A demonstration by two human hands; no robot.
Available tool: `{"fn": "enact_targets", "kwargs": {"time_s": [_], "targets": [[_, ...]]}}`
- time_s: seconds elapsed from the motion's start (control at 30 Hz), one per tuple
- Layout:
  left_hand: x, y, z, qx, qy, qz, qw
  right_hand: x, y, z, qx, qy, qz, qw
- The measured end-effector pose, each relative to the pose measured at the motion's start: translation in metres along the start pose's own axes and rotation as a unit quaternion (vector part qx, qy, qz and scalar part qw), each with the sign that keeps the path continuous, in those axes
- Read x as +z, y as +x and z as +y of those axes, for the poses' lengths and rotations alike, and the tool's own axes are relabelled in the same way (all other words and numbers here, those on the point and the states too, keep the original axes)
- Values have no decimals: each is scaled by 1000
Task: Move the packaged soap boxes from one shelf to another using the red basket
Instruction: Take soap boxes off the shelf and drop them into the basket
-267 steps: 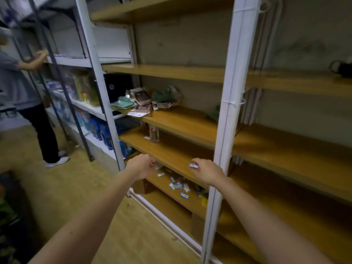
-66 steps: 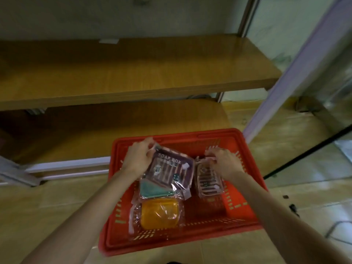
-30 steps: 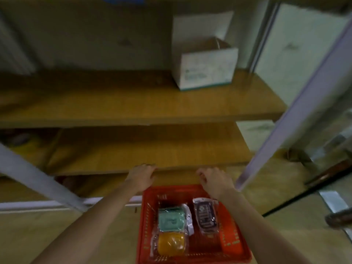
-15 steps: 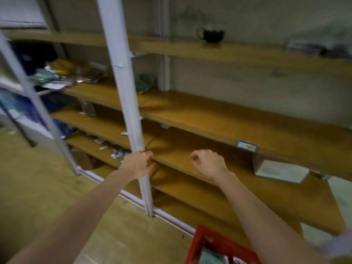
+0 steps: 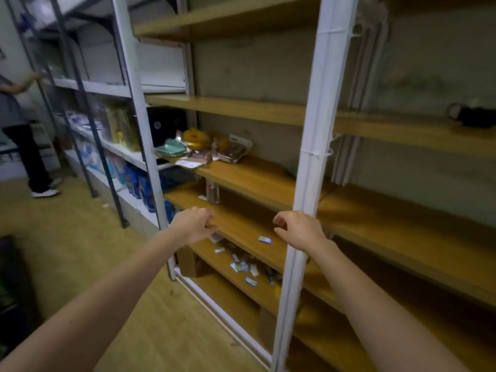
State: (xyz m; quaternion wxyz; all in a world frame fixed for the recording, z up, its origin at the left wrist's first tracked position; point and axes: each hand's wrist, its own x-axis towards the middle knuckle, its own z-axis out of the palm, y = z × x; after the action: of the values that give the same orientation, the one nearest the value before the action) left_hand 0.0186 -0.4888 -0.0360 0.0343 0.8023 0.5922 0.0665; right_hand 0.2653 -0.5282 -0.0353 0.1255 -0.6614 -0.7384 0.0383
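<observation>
Nearest, both forearms reach forward at the shelving. The left hand (image 5: pixel 194 225) has its fingers loosely curled toward the palm and holds nothing; it hangs in front of the front edge of a wooden shelf board (image 5: pixel 241 226). The right hand (image 5: pixel 298 229) is likewise loosely curled and holds nothing, thumb apart from the fingers, set right against the white upright post (image 5: pixel 311 157); whether it touches the post I cannot tell. Between the two hands lies a gap of bare board edge with a small blue-and-white tag (image 5: pixel 264 239) stuck on it.

Below, more small tags (image 5: pixel 241 265) lie scattered on a lower board beside a cardboard box (image 5: pixel 188 261). Wood floor (image 5: pixel 80 237) spreads out to the left.

Further up and back, the packaged soap boxes (image 5: pixel 206 149) sit in a loose heap at the left end of the next shelf up (image 5: pixel 257 178), well apart from both hands. Right of the post, the boards show long runs of bare wood. A dark mug (image 5: pixel 472 116) stands on a higher board far right. Another person (image 5: pixel 21 146) stands at the far-left racks.
</observation>
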Motion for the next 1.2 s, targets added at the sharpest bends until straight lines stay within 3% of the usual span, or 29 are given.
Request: {"fn": "enact_targets", "kwargs": {"time_s": [0.3,0.9,1.2], "targets": [[-32,79,-125,-17,6,36,999,23,148,-73,-4,9,-3,1000],[-43,345,-282,7,-32,79,996,71,449,-88,82,20,7,996],[-31,463,-305,71,-76,60,993,79,497,-64,253,94,11,963]]}}
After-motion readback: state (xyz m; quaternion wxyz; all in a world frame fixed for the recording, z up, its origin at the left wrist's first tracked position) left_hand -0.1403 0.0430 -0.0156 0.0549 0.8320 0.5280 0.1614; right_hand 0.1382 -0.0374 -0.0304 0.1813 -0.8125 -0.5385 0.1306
